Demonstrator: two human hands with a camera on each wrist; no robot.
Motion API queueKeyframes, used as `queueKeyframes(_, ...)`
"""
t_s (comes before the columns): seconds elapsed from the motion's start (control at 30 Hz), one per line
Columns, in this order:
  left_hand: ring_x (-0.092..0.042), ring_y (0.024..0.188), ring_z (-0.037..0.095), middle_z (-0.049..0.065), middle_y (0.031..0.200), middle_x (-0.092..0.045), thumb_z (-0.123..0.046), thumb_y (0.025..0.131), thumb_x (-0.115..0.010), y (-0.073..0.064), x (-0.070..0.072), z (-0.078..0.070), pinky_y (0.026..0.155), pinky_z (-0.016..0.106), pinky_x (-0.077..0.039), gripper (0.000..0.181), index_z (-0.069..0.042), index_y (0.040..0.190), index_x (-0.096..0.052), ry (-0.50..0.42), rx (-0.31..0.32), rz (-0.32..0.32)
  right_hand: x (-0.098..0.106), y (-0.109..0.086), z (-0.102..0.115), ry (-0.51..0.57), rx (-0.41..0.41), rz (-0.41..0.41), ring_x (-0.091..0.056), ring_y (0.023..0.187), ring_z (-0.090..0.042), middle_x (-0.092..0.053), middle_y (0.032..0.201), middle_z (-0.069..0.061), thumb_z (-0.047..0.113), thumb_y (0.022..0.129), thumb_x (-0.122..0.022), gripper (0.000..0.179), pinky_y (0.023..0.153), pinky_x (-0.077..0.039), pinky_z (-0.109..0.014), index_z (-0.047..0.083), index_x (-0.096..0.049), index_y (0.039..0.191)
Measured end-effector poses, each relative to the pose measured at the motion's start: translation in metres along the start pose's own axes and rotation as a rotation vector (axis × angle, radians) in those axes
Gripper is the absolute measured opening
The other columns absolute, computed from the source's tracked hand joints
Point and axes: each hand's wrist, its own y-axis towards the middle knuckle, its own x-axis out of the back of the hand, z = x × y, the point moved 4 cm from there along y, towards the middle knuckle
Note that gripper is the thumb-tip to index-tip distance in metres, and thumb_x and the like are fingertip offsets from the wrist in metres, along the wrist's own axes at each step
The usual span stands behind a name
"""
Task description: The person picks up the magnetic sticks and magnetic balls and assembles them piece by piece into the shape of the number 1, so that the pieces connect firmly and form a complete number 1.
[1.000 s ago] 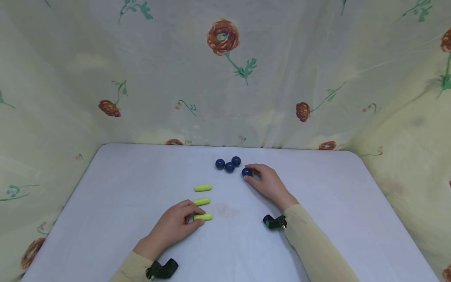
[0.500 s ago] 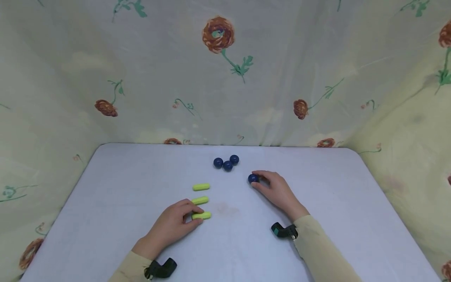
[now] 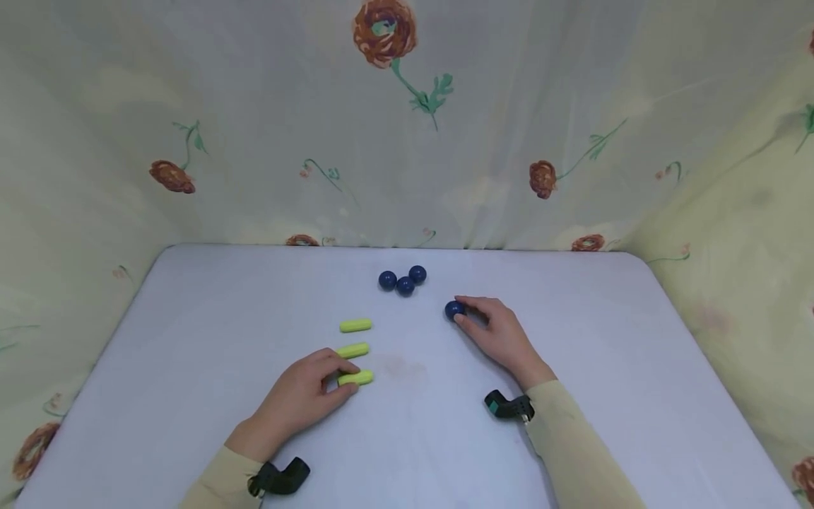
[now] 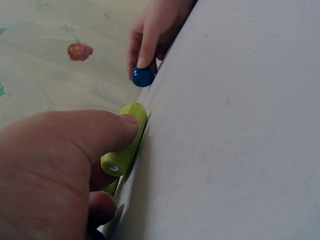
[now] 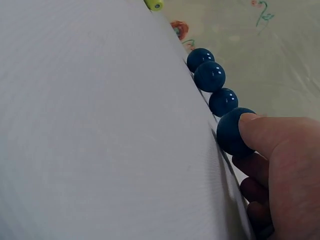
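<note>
My left hand pinches the nearest of three yellow-green rods between thumb and fingers; in the left wrist view this rod shows a pale round spot on its end. The middle rod lies just beyond, partly behind the fingers, and the far rod lies past it. With thumb and fingers, my right hand pinches a dark blue ball at the table surface. The right wrist view shows the held ball under the thumb.
Three more dark blue balls sit close together near the back of the white table, left of the right hand. Cream cloth printed with flowers hangs behind and at both sides. A black wrist camera sits on each arm.
The right hand has drawn its blue ball rightward and nearer, away from the other three. The left hand keeps its grip on the nearest rod. The head view has tilted slightly.
</note>
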Motion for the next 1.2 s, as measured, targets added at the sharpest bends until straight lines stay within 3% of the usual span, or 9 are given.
queueKeyframes(0.2,-0.043,0.064,0.002,-0.017,0.089,-0.059,-0.033,0.087,-0.081,0.0,0.005,0.0,0.061,0.021,-0.039,0.019,-0.031,0.104,-0.074,0.029,0.002,-0.013,0.0,0.001,0.005,0.05,-0.014,0.012,-0.056,0.134,-0.027,-0.066,0.138,-0.003,0.045,0.099,-0.065,0.044,0.112,-0.043,-0.05,0.024,-0.065,0.138)
queueKeyframes(0.43,-0.044,0.068,0.004,-0.015,0.09,-0.06,-0.033,0.086,-0.082,-0.006,0.0,-0.002,0.063,0.022,-0.039,0.024,-0.026,0.107,-0.076,0.03,0.078,-0.008,-0.005,-0.002,0.001,0.062,-0.017,0.02,-0.058,0.131,-0.025,-0.067,0.135,-0.001,0.044,0.098,-0.067,0.04,0.111,-0.044,-0.049,0.027,-0.067,0.135)
queueKeyframes(0.63,-0.043,0.066,0.004,-0.013,0.088,-0.06,-0.03,0.084,-0.083,-0.006,-0.004,-0.007,0.06,0.021,-0.039,0.024,-0.022,0.106,-0.078,0.028,0.097,-0.062,-0.005,-0.003,0.001,0.058,0.006,0.009,-0.059,0.13,-0.025,-0.068,0.135,-0.002,0.042,0.098,-0.067,0.04,0.109,-0.045,-0.049,0.027,-0.067,0.135)
queueKeyframes(0.9,-0.044,0.063,0.001,-0.012,0.084,-0.058,-0.025,0.086,-0.082,-0.001,-0.012,-0.021,0.057,0.02,-0.04,0.022,-0.018,0.107,-0.077,-0.118,0.039,-0.191,-0.002,-0.004,-0.002,0.047,-0.01,0.009,-0.059,0.13,-0.025,-0.068,0.135,-0.001,0.044,0.098,-0.067,0.041,0.11,-0.045,-0.049,0.027,-0.067,0.135)
queueKeyframes(1.2,-0.049,0.07,0.004,-0.01,0.087,-0.058,-0.023,0.087,-0.081,0.009,-0.029,-0.047,0.063,0.019,-0.043,0.021,-0.014,0.105,-0.075,-0.198,0.063,-0.229,0.0,-0.003,-0.001,0.051,-0.023,0.003,-0.06,0.129,-0.026,-0.069,0.133,-0.002,0.044,0.097,-0.068,0.04,0.109,-0.046,-0.05,0.027,-0.068,0.133)
